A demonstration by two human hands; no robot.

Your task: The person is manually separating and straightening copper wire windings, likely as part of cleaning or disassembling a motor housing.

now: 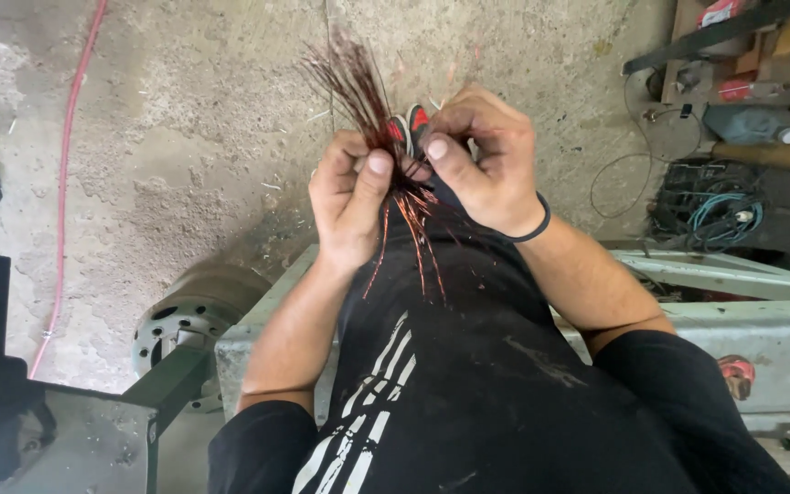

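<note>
A bundle of thin copper wire strands fans out upward and also hangs down over my dark trousers. My left hand pinches the bundle between thumb and fingers near its middle. My right hand, with a black band on the wrist, grips the same strands just to the right of the left, fingers curled around them. Both hands touch each other above my knee. A red and black shoe tip shows between the hands.
A concrete floor lies below. A red hose runs down the left. A grey-green metal frame and a round motor housing sit under me. Tangled cables, a bottle and wooden pieces lie at the upper right.
</note>
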